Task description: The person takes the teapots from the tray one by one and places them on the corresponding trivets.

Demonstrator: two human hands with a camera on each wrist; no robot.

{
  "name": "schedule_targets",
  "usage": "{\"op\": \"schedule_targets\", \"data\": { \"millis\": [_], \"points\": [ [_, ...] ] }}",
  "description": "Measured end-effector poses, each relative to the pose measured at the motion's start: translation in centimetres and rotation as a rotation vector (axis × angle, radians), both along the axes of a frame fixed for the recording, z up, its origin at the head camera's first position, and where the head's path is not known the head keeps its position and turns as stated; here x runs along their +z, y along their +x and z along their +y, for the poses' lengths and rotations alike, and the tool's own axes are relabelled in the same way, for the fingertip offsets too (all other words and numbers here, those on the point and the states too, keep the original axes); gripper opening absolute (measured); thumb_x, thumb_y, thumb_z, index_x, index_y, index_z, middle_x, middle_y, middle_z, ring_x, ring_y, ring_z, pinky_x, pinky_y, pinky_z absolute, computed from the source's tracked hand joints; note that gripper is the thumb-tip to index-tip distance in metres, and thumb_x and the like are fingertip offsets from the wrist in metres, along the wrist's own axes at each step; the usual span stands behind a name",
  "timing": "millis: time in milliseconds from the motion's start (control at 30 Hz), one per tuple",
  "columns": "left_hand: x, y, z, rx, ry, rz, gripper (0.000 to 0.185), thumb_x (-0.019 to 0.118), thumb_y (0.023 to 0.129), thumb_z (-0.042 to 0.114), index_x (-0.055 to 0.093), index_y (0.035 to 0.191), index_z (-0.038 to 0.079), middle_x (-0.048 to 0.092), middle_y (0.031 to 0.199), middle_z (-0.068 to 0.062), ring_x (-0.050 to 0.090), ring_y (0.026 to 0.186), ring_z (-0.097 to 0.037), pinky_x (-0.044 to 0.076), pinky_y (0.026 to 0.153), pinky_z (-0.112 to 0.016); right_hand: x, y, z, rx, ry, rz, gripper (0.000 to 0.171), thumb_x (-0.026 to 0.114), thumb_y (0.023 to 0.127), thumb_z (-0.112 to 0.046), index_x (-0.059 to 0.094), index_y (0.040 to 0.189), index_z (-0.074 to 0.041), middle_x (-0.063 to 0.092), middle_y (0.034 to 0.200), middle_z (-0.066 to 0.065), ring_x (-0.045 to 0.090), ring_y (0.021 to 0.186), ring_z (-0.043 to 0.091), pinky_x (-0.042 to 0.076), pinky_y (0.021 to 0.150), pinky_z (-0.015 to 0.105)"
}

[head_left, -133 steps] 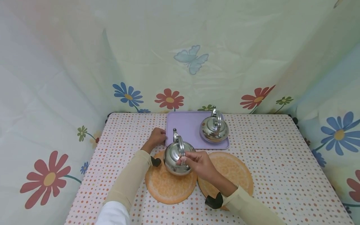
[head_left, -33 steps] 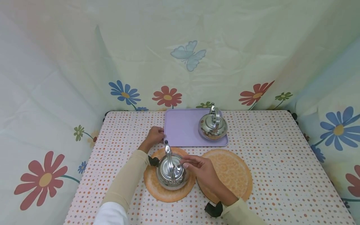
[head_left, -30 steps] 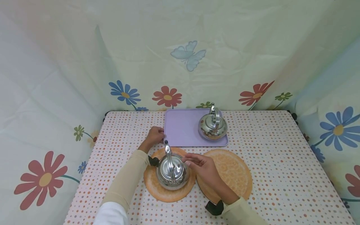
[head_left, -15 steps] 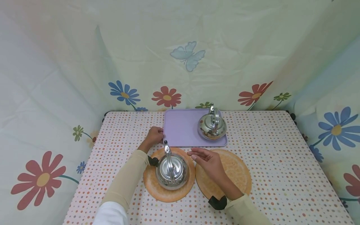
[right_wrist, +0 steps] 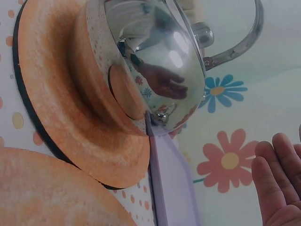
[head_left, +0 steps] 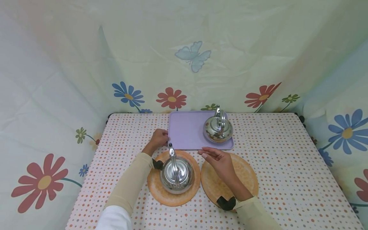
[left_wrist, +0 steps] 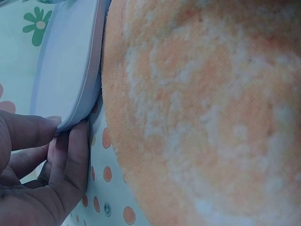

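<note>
My left hand (head_left: 159,138) pinches the left edge of a lilac tray (head_left: 184,130); in the left wrist view the thumb lies on the rim of the tray (left_wrist: 70,70) and the fingers are beneath it. One shiny steel kettle (head_left: 168,179) stands upright on the left orange round placemat (head_left: 169,201), its spout toward the tray. To its right, my right hand (head_left: 221,161) hovers over the second placemat (head_left: 244,175), fingers loosely extended and holding nothing. The right wrist view shows that kettle (left_wrist: 188,9) too.
On the tray's right side stands another steel kettle (head_left: 217,131). A polka-dot cloth covers the table (head_left: 287,166). Behind and at both sides hangs a flowered curtain (head_left: 235,57).
My right hand held the first kettle's handle; the kettle now stands on the left placemat, released. That hand has since moved right, away from it. My left hand stays at the tray.
</note>
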State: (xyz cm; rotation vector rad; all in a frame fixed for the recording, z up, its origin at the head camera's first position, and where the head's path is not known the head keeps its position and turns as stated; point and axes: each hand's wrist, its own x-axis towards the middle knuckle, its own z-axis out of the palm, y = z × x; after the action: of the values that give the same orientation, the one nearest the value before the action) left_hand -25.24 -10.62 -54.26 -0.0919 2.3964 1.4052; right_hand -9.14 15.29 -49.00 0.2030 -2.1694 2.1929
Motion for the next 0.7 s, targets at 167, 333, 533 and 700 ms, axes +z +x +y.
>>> {"op": "schedule_targets", "data": {
  "millis": [167,333,533,700],
  "points": [
    [0.0,0.0,0.0,-0.003,0.007,0.007,0.040,0.060,0.088,-0.002,0.057,0.127,-0.010,0.062,0.096,-0.016,0.066,0.075,-0.021,0.058,0.064,-0.030,0.1,-0.1,0.2,0.006,0.011,-0.013,0.034,0.068,0.091,-0.007,0.061,0.119,0.012,0.069,0.108,0.019,0.067,0.100,0.014,0.053,0.086,0.027],
    [0.1,0.1,0.0,-0.005,0.012,0.007,0.040,0.059,0.088,-0.002,0.057,0.127,-0.010,0.062,0.096,-0.016,0.066,0.077,-0.021,0.058,0.065,-0.030,0.0,-0.2,0.5,-0.028,0.030,-0.003,0.032,0.068,0.091,-0.008,0.063,0.117,0.010,0.070,0.106,0.018,0.067,0.099,0.013,0.054,0.085,0.025],
    [0.0,0.1,0.0,0.000,0.005,0.009,0.040,0.060,0.089,-0.001,0.056,0.128,-0.009,0.062,0.096,-0.015,0.066,0.077,-0.022,0.058,0.065,-0.030,0.0,-0.5,0.8,-0.043,0.028,0.031,0.030,0.066,0.092,-0.005,0.063,0.117,0.011,0.068,0.107,0.022,0.067,0.099,0.014,0.054,0.085,0.026],
    [0.2,0.2,0.1,-0.003,0.002,0.010,0.040,0.059,0.089,-0.001,0.056,0.128,-0.009,0.061,0.094,-0.015,0.067,0.076,-0.022,0.058,0.066,-0.030,0.1,-0.9,1.5,-0.058,0.021,0.010,0.031,0.065,0.092,-0.004,0.062,0.119,0.010,0.068,0.109,0.021,0.067,0.100,0.013,0.053,0.087,0.026]
  ]
}}
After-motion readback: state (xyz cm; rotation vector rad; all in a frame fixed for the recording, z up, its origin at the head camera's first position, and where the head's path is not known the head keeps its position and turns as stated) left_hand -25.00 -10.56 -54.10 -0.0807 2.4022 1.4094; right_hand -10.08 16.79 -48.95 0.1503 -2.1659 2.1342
